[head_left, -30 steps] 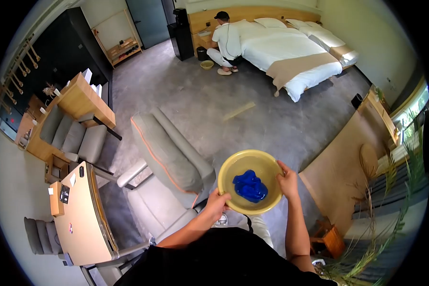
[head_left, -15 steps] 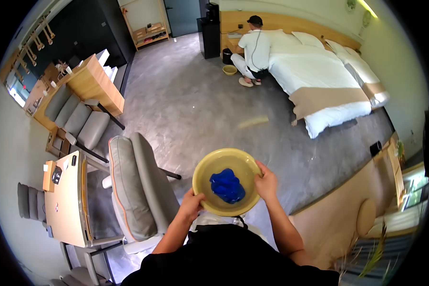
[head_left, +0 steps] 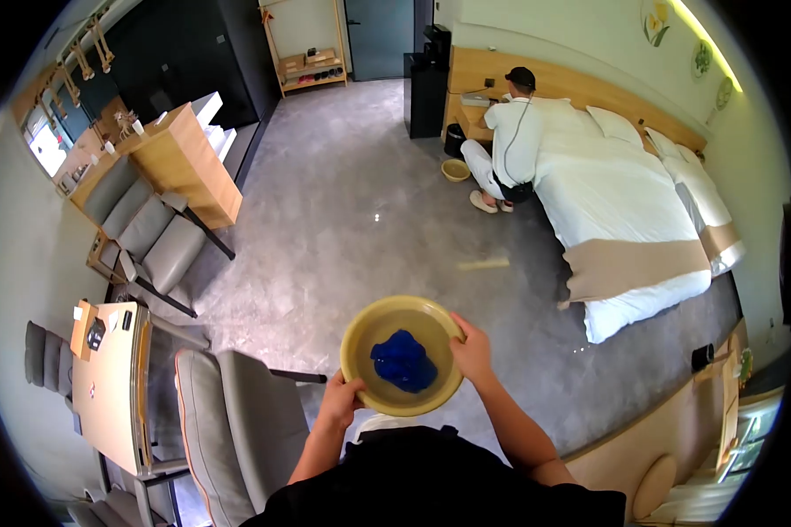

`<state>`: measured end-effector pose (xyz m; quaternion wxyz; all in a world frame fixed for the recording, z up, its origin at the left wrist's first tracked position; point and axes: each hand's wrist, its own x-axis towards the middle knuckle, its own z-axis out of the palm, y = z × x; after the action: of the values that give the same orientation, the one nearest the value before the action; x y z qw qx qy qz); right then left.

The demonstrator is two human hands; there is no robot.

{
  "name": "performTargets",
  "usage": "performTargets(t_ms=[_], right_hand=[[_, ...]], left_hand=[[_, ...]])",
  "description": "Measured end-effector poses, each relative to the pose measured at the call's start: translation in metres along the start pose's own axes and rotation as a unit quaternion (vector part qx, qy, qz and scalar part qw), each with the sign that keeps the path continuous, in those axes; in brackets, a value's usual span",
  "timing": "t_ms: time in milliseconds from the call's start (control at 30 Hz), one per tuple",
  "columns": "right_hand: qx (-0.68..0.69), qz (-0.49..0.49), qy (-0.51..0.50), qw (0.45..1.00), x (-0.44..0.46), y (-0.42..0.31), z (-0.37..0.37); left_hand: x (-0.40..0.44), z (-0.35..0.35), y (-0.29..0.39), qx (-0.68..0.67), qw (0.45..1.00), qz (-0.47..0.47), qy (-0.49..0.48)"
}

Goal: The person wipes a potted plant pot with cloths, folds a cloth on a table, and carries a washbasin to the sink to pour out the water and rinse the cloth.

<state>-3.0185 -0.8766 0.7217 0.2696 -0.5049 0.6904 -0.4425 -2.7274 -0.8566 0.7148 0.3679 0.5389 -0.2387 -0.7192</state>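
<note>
A round yellow basin [head_left: 357, 318] is held in front of my body, above the floor. Water seems to fill part of it, and a crumpled blue cloth [head_left: 403, 361] lies inside. My left hand [head_left: 340, 400] grips the lower left of the rim, thumb over the edge. On the right side of the rim, my right hand [head_left: 471, 348] is closed in the same way. The fingers under the basin are hidden on both sides.
A grey armchair [head_left: 264, 430] stands close on my left, beside a wooden table [head_left: 114, 395]. Ahead, a person [head_left: 511, 145] squats by the bed [head_left: 624, 211] near another yellow basin [head_left: 454, 169]. A second armchair [head_left: 171, 246] and a wooden counter [head_left: 193, 167] are at left.
My view has shifted forward and turned, so the armchair and table sit lower in view. The basin stays in both hands. The squatting person has an arm raised toward the bedside cabinet.
</note>
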Motion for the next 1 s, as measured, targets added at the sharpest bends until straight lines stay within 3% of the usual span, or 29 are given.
performTargets(t_ms=[100,167,200,267,300,367,500,667,900,1000], right_hand=[[-0.046,0.044,-0.023,0.998,0.063,-0.007,0.016],[-0.031,-0.069,0.034,0.997,0.124,-0.007,0.034],[-0.030,-0.069,0.032,0.997,0.151,-0.006,0.039],[-0.052,0.047,-0.058,0.996,0.226,-0.033,0.056],[-0.050,0.049,-0.062,0.996,0.265,-0.030,0.068],[-0.016,-0.060,-0.007,0.998,0.327,-0.016,0.095],[-0.012,0.013,-0.097,0.995,0.443,-0.037,0.123],[-0.016,-0.066,-0.111,0.991,0.601,-0.042,0.179],[-0.034,-0.078,-0.196,0.977,0.804,-0.090,0.263],[0.032,-0.171,-0.177,0.969,0.883,-0.093,0.319]], left_hand=[[0.057,0.011,0.050,0.011,1.000,0.010,-0.004],[0.103,0.022,0.088,0.004,1.000,0.015,-0.001],[0.119,0.026,0.103,-0.003,1.000,0.015,0.005],[0.175,0.031,0.145,-0.010,1.000,0.020,0.010],[0.207,0.038,0.167,-0.022,0.999,0.030,0.009],[0.254,0.049,0.197,-0.022,0.999,0.036,0.024],[0.350,0.062,0.248,-0.041,0.997,0.051,0.045],[0.456,0.073,0.325,-0.081,0.994,0.054,0.058],[0.587,0.093,0.446,-0.161,0.973,0.087,0.139],[0.651,0.082,0.495,-0.165,0.970,0.104,0.147]])
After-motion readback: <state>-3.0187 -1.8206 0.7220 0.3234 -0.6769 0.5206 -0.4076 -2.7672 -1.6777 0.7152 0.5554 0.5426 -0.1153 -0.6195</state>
